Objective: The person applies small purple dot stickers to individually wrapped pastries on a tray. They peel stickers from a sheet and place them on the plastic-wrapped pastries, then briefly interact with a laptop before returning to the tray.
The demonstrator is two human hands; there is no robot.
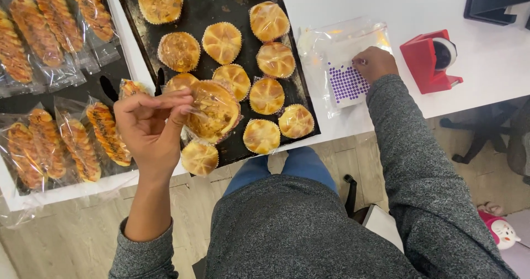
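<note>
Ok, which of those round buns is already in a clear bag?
The round bun pinched by the left hand, lifted above the dark tray; clear wrap covers it, while the rest sit bare in paper cups.

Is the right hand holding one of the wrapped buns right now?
No, the right hand rests on the sheet of purple dot stickers on the white table, while the left hand holds the wrapped bun.

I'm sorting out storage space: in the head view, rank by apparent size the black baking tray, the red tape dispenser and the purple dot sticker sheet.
1. Black baking tray, by far the largest.
2. Red tape dispenser.
3. Purple dot sticker sheet, slightly smaller, though close to the dispenser, so this is unsure.
</note>
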